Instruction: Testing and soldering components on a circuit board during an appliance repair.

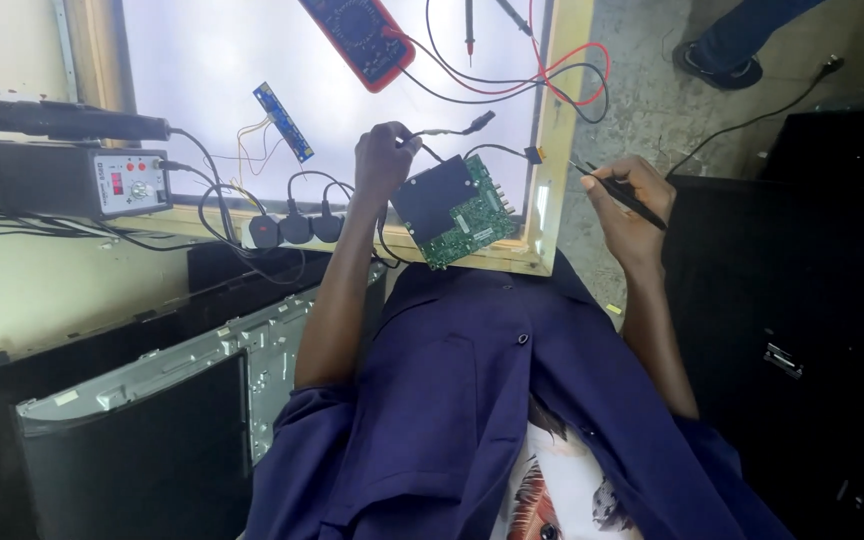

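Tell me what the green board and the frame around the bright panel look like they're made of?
The board looks like rigid green laminate, its finish slightly glossy, with small soldered parts and a matte black cover, probably plastic or coated metal. The frame looks like pale bare wood, unpainted, with a dull surface.

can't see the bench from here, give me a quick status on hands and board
Left hand grips cable at green circuit board. Right hand holds thin black probe, clear of board. Nothing blocking.

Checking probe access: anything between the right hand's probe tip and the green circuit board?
One thing: the pale wooden frame rail runs between the right hand with its thin black probe and the green circuit board, which the left hand holds. A small yellow-tipped connector also sits there.
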